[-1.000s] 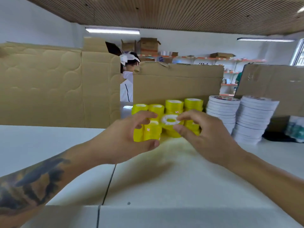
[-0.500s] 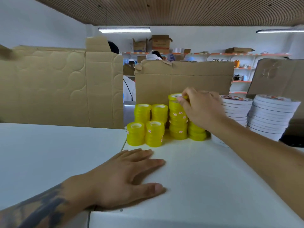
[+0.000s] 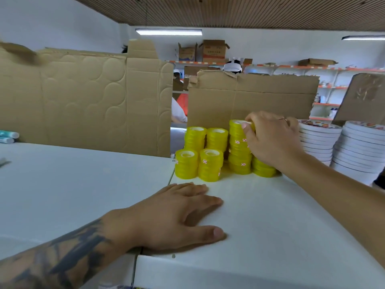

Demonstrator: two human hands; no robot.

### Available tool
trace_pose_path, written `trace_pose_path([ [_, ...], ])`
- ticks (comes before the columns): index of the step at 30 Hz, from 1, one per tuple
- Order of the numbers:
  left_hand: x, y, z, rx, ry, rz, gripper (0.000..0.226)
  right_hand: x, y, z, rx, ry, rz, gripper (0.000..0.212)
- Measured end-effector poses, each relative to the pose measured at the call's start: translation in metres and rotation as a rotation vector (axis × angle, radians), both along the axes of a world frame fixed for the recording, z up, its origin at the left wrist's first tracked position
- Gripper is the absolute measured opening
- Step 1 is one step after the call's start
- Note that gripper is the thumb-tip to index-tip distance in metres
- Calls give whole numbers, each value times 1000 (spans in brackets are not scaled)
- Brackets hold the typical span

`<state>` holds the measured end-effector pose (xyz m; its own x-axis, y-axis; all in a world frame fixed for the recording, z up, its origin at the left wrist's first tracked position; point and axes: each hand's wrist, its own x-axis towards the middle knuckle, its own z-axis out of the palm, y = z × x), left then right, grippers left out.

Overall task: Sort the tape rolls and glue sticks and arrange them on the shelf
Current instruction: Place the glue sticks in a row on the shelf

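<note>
Left hand (image 3: pixel 166 217) lay flat, fingers spread, on the smooth white shelf surface (image 3: pixel 260 226). Beyond it, right hand (image 3: pixel 270 138) pinched the top yellow tape roll (image 3: pixel 239 124) of the tallest stack of yellow tape rolls (image 3: pixel 239 151), thumb on the rim. The rolls, small glossy rigid rings, were judged light but slippery and apt to topple; best held across the outer rim. Flat white tape rolls (image 3: pixel 318 142) were stacked beside; corrugated cardboard panels (image 3: pixel 250 99) stood behind
</note>
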<state>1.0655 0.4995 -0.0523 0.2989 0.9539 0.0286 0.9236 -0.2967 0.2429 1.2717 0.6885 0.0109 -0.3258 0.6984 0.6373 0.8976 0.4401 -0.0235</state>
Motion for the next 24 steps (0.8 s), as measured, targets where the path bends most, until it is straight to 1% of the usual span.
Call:
trace_pose_path([
  [2,-4,-3,4,55,-39,23,75,-7,-11,1,53,-31,18,35],
  [4,-16,-7,11,122,-116,54,71,-21,-25,1,71,-82,77,40],
  [7,-45,-22,21,197,-210,130,62,-55,-53,0,24,-145,183,51],
  [9,-73,-37,26,230,-225,225,54,-82,-74,-3,-19,-188,254,54],
  [11,-108,-53,27,241,-199,322,54,-110,-94,-9,-74,-228,318,55],
  [15,-189,-72,23,245,-128,506,58,-176,-120,-22,-164,-325,401,76],
  [16,-208,-75,22,238,-108,554,59,-194,-123,-24,-177,-350,411,77],
  [17,-226,-76,23,232,-85,595,59,-211,-128,-25,-193,-369,414,74],
  [20,-272,-71,23,248,33,700,64,-255,-138,-28,-250,-383,407,54],
  [22,-294,-60,23,224,101,741,71,-276,-144,-30,-279,-376,399,53],
  [24,-307,-49,23,154,105,752,76,-290,-150,-34,-308,-374,383,54],
])
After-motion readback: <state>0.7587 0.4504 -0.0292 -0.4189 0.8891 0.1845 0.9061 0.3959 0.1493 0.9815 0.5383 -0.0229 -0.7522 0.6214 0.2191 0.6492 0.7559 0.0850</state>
